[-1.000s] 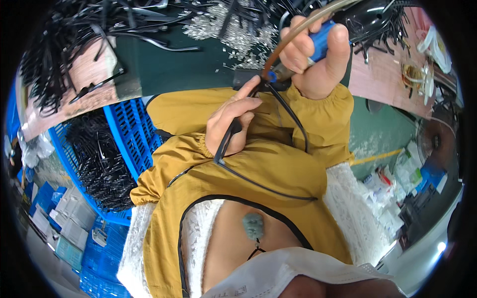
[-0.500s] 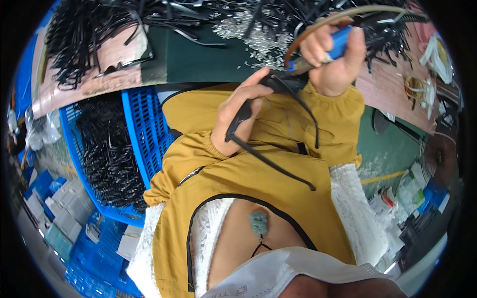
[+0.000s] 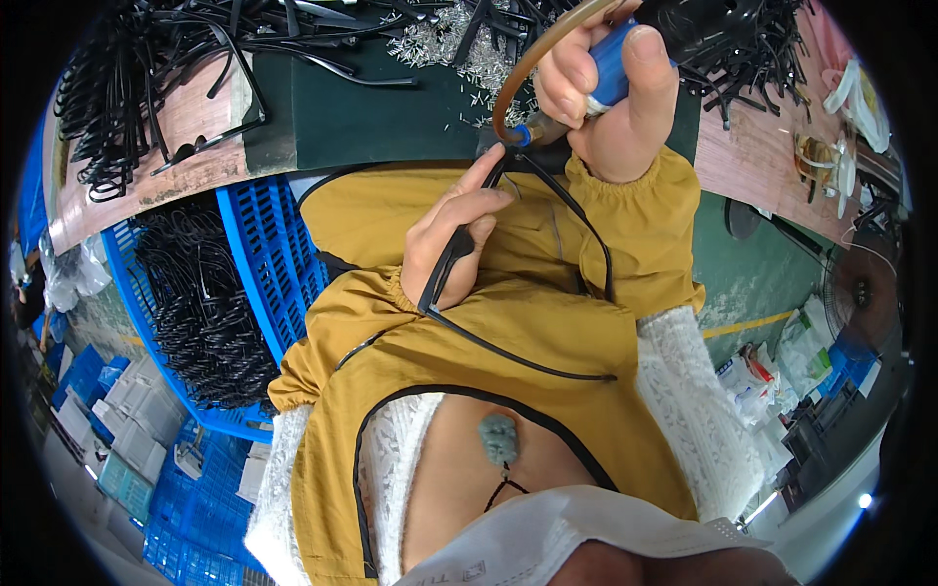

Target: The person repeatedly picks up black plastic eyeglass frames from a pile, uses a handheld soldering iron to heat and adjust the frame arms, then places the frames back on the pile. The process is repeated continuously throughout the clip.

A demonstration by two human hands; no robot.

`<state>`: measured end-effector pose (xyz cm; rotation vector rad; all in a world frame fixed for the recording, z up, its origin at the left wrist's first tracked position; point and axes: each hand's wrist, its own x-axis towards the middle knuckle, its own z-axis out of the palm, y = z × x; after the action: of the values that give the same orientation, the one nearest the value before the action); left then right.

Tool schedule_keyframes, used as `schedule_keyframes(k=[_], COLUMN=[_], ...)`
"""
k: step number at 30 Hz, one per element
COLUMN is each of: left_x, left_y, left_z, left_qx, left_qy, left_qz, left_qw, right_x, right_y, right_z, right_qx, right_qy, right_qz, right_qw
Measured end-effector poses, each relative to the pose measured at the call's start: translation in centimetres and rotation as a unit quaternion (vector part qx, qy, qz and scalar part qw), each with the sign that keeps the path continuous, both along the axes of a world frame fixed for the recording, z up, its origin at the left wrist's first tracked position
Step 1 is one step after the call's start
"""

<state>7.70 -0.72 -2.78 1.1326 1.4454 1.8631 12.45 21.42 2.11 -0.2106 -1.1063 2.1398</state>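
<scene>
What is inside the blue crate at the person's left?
The blue crate holds a heap of black eyeglass frames. Its bottom is covered by them, and its near corner hides behind the mustard sleeve.

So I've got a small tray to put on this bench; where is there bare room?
The dark green mat is barest between the brown board on its left and the left hand. Further up, small metal pins and black frame parts crowd it. The right hand with the blue tool fills the middle; more black parts pile up right.
</scene>
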Motion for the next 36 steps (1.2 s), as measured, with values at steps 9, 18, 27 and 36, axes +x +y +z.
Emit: schedule_keyframes(k=[9,18,27,36], left_x=[-0.3,0.0,-1.6,-14.7], left_y=[-0.1,0.5,-0.1,-11.7], left_z=[-0.7,-1.9,1.7,9.0], left_qx=[-0.004,0.049,-0.047,-0.363], left_qy=[0.002,-0.001,0.037,0.122], left_qz=[0.007,0.028,-0.016,0.532], left_qw=[1.000,0.998,0.998,0.755], right_x=[0.5,-0.6,5.0,8.7], right_y=[-0.6,0.5,-1.8,6.9], right_z=[-1.2,-0.5,1.5,0.3], right_qx=[-0.081,-0.063,-0.054,-0.036], right_qy=[0.022,-0.001,-0.026,0.017], right_qz=[0.002,0.062,0.110,-0.005], right_qw=[0.996,0.996,0.992,0.999])
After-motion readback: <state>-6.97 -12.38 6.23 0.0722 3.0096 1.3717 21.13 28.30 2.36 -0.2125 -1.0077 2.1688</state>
